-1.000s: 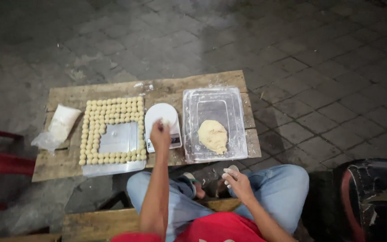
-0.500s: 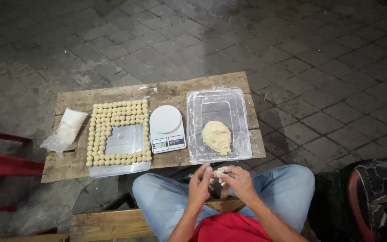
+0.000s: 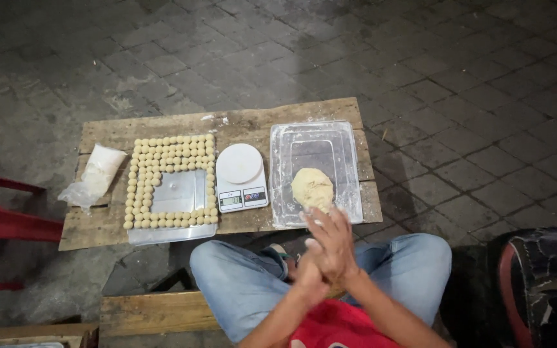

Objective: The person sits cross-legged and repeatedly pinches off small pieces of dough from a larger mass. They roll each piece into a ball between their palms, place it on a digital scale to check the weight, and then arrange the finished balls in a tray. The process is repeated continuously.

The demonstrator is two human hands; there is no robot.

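While I'm pressing my right hand (image 3: 331, 240) over my left hand (image 3: 309, 278) above my lap, whatever's between them is hidden; the dough (image 3: 312, 188), probably soft, is lying in the tub (image 3: 349, 145).

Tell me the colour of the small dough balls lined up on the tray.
Pale yellow, seen in the head view: the dough balls ring the clear tray.

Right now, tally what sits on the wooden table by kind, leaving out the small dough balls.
Trays: 2, a ball tray and a clear tray
Scale: 1
Dough lump: 1
Plastic bag: 1
Total: 5
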